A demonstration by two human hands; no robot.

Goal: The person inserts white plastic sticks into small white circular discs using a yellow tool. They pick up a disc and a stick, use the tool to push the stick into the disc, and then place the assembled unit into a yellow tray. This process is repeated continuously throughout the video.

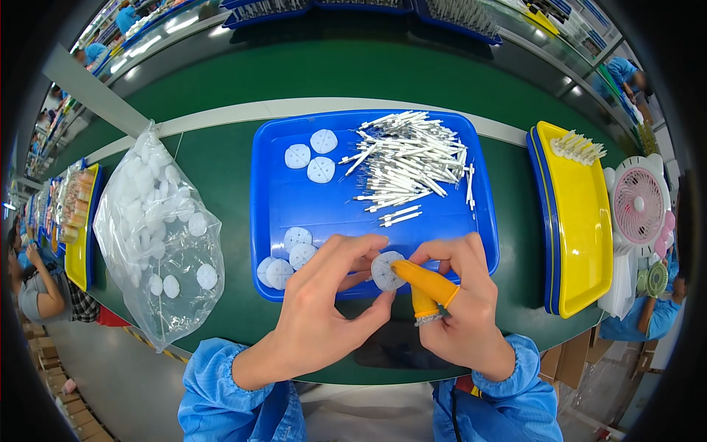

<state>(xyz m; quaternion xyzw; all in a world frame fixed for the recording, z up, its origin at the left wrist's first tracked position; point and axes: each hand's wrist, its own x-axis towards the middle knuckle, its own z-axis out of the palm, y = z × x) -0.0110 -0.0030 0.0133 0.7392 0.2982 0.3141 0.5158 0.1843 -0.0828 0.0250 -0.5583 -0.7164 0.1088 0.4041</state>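
Head view looks down on a blue tray (pixel 294 199) lying on a green work surface (pixel 221 158), and both hands meet over the tray's near rim. Bare green surface shows on either side of the tray and beyond its far edge; to its left a clear bag of white discs (pixel 158 228) slumps close by, and to its right a yellow tray (pixel 582 221) stacked on a blue one sits a short gap away. Inside the blue tray the middle floor is bare, with a heap of thin white sticks (pixel 412 162) at its far right, three white discs (pixel 311 155) at its far left and a small cluster of discs (pixel 283 261) at its near left corner. Over the near rim, the left hand (pixel 324 309) and right hand (pixel 456 309) pinch one white disc (pixel 386 271) between fingertips; it is round, with crossing grooves on its face. An orange finger cot (pixel 427 283) covers one finger of the right hand and lies against the disc.
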